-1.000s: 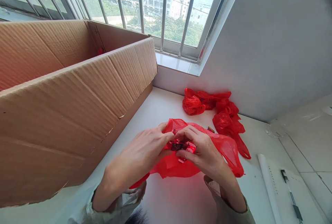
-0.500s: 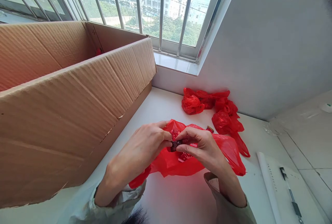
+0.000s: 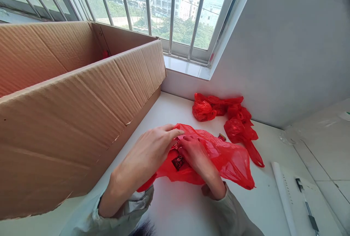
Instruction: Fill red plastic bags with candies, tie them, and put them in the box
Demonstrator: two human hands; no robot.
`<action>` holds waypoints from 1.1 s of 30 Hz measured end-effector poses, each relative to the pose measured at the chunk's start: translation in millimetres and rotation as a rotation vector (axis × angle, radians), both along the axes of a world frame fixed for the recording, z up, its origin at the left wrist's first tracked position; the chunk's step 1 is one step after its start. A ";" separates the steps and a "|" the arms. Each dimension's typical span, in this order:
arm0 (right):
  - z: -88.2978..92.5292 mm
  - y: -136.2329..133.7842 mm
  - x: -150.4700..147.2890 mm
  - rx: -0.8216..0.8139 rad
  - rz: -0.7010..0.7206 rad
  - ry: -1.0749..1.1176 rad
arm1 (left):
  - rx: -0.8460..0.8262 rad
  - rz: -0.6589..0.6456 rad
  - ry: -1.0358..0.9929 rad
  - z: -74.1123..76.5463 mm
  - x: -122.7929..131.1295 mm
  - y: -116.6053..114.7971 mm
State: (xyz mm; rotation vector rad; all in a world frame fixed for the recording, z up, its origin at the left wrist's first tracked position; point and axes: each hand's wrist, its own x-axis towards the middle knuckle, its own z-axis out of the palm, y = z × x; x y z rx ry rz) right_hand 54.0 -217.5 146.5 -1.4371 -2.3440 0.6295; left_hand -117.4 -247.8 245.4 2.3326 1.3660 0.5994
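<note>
A thin red plastic bag (image 3: 232,163) lies spread open on the white table in the head view. My left hand (image 3: 153,148) is closed at its left edge, with the thumb stretched over the opening. Inside the bag, seen partly through the red film, my right hand (image 3: 195,154) has curled fingers; what they hold is hidden. A dark, shiny wrapped candy (image 3: 177,163) lies in the bag just below my right fingers. Beyond the bag's far edge sits another small wrapped piece (image 3: 222,137).
A large open cardboard box (image 3: 82,119) fills the left side. Crumpled red bags (image 3: 237,119) lie by the wall at the back. On the right a pen (image 3: 308,207) rests on a white sheet-like item (image 3: 283,192). A barred window (image 3: 169,13) is behind.
My right hand has moved left and into the bag. The dark candy pinched between both hands half a second ago is out of my fingertips; a dark candy shows in the bag.
</note>
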 end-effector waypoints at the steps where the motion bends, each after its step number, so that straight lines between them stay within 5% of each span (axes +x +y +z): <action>1: -5.1 4.6 -2.9 0.050 -0.049 -0.035 | -0.002 0.003 0.006 -1.0 -0.5 0.3; 10: -18.4 8.8 -2.3 0.051 -0.066 0.001 | -0.055 -0.017 0.012 2.1 -0.4 -0.5; 19: 4.2 11.7 22.2 0.007 0.097 0.146 | -0.016 -0.016 0.018 -1.6 -2.2 -1.1; 27: 18.5 3.9 22.1 0.770 0.204 0.111 | -0.035 0.038 0.101 -4.9 0.1 1.6; 33: 17.8 1.9 25.3 1.013 0.191 0.151 | -0.054 0.036 0.103 -5.9 -0.7 -0.1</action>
